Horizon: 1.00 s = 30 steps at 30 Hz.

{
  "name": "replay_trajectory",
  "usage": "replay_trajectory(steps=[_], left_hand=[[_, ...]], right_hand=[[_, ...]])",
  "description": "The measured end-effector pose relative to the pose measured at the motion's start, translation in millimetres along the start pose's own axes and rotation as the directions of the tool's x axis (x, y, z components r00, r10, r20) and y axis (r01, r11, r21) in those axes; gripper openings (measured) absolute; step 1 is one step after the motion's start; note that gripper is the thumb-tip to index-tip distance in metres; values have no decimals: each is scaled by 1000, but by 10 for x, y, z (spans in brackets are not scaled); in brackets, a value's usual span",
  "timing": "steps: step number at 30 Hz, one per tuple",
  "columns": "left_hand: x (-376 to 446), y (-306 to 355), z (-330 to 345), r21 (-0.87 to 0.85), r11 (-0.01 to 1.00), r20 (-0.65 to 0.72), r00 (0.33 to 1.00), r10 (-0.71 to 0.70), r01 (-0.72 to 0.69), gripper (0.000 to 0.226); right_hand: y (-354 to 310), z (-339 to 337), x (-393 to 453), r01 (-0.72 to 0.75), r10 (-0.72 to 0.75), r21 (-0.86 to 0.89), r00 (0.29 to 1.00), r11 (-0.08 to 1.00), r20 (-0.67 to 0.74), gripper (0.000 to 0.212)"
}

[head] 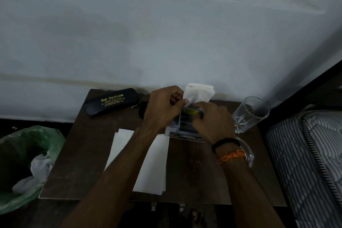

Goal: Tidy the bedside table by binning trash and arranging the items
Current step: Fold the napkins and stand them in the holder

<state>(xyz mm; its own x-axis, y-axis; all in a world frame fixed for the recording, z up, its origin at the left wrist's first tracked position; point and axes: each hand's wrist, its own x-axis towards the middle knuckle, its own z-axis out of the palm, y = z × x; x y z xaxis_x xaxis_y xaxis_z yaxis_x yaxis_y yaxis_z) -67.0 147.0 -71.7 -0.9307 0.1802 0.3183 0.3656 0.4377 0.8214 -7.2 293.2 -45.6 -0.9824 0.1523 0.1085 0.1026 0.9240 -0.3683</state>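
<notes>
The bedside table (pixel 194 176) was the landmark: off its left edge stood the green-lined bin (pixel 27 163), holding pale crumpled plastic, and nearer the left arm. Toward the table's back, the left hand (pixel 162 109) pinched the white tissue (pixel 200 92), which stood upright. The right hand (pixel 212 122) gripped the clear packet (pixel 187 122) directly beneath it.
</notes>
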Motion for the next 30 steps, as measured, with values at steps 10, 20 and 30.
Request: replay_trajectory(steps=[10,20,30], left_hand=[[-2,1,1,24,1000,21,1000,17,-17,14],[5,5,-10,25,1000,38,999,8,-9,13],[-6,9,-33,39,999,50,998,29,-31,13]], right_hand=[[-56,58,63,-195,195,-18,969,981,154,37],[82,-56,69,-215,258,199,940,956,-224,20],[231,32,122,-149,283,645,953,749,-110,36]])
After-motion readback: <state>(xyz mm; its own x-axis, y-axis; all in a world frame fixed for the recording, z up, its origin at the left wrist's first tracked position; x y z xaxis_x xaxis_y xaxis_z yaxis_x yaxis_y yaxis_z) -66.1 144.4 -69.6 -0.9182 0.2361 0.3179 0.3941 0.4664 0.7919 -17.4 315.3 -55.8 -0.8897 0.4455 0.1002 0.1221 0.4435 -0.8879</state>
